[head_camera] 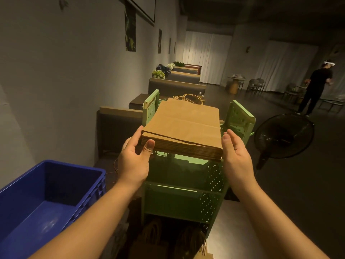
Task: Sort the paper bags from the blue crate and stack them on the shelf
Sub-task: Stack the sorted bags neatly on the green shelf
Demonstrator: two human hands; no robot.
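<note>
A thick stack of flat brown paper bags (pixel 183 126) lies on the top level of the green perforated shelf cart (pixel 240 116), its twine handles pointing away from me. My left hand (pixel 135 159) is at the stack's near left corner, thumb against the front edge and fingers along the left side. My right hand (pixel 236 156) stands by the near right corner with straight fingers, thumb beside the edge. The blue crate (pixel 61 176) stands at the lower left, and the part of its inside that shows holds nothing.
More brown bags with handles (pixel 155 234) sit at the cart's bottom level. A black floor fan (pixel 283 135) stands right of the cart. Booth seats and a wall run along the left. A person in black (pixel 315 86) stands far right near chairs.
</note>
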